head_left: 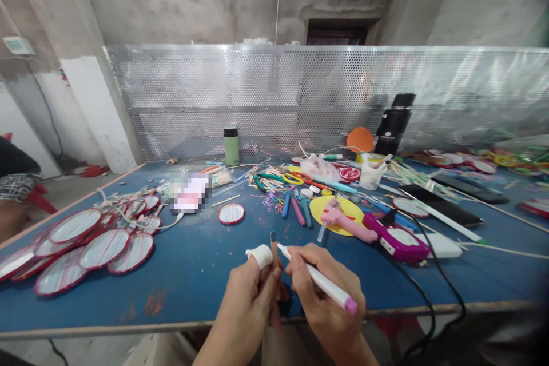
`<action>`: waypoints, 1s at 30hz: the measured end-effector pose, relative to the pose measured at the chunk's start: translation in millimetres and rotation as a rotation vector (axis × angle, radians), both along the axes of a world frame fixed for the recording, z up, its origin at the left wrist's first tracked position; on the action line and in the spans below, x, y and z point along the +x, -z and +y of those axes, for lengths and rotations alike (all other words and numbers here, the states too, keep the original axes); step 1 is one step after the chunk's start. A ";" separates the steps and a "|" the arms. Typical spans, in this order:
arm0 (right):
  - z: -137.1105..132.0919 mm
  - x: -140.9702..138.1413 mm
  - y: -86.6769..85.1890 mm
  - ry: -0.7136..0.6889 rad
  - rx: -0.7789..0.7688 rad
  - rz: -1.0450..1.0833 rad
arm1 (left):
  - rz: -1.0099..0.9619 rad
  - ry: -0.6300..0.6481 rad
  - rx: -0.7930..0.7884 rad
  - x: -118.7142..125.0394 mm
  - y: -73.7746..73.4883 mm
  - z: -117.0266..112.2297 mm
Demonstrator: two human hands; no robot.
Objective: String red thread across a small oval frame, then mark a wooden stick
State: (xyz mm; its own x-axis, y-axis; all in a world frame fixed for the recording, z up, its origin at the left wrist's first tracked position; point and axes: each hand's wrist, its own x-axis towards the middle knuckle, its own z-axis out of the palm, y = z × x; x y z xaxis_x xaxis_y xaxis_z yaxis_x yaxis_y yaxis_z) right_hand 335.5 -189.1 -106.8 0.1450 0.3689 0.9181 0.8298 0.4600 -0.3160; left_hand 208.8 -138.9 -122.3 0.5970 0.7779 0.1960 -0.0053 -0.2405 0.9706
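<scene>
My left hand (249,300) is closed around a thin wooden stick (275,253), which stands upright with a dark tip. A white wrap (261,255) covers one finger of that hand. Between the fingers of my right hand (332,289) is a white marker (321,279) with a pink end. Its tip points left, close beside the stick; whether they touch I cannot tell. Just beyond the hands, a small round red-rimmed disc (231,214) lies on the blue table (193,274).
Red-rimmed discs (105,249) pile up at left, near a phone (193,193) on a cable. Behind stand a green bottle (231,147) and a black flask (393,124). Clay sticks (297,211), a pink glue gun (343,221) and a purple device (397,237) lie right of centre. Black cords (422,297) cross the front edge.
</scene>
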 end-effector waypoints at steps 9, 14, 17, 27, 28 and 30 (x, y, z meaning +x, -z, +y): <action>-1.7 -0.9 -0.2 0.068 0.014 0.060 | -0.010 0.000 -0.031 0.2 -2.8 -2.0; 8.3 4.6 -1.2 0.002 -0.011 0.037 | -0.001 -0.031 -0.020 0.6 -1.6 -2.5; 16.1 17.7 -5.2 0.048 -0.128 -0.153 | -0.031 -0.079 -0.032 1.6 -0.6 -2.8; 44.1 39.9 -0.8 0.251 -0.555 -0.866 | -0.069 -0.175 -0.035 3.5 -3.7 0.3; 45.1 41.5 -0.7 0.249 -0.551 -0.889 | -0.072 -0.179 -0.035 3.9 -3.0 0.8; 45.1 47.3 -6.7 0.230 -0.538 -0.925 | -0.092 -0.187 -0.056 4.8 -1.5 1.9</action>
